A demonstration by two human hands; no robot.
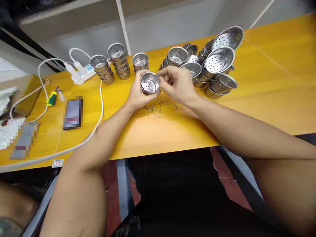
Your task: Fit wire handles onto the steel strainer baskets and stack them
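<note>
My left hand (pixel 138 93) is wrapped round a small perforated metal cup (pixel 150 83), its mouth tilted up towards me. The fingers of my right hand (pixel 178 83) are pinched together at the cup's right rim; whatever they may hold there is too small to make out. Below both hands, several thin curved wires (pixel 156 108) lie loose on the yellow table (pixel 158 135). Close behind my right hand stand more perforated cups (pixel 177 56), partly hidden by it.
Stacks of cups (pixel 118 61) line the back left, and a jumbled pile of cups (pixel 219 61) fills the back right. On the left are a power strip (pixel 82 75), a white cable (pixel 100 115), a green-yellow screwdriver handle (pixel 51 98) and a blurred phone-like object (pixel 73 113).
</note>
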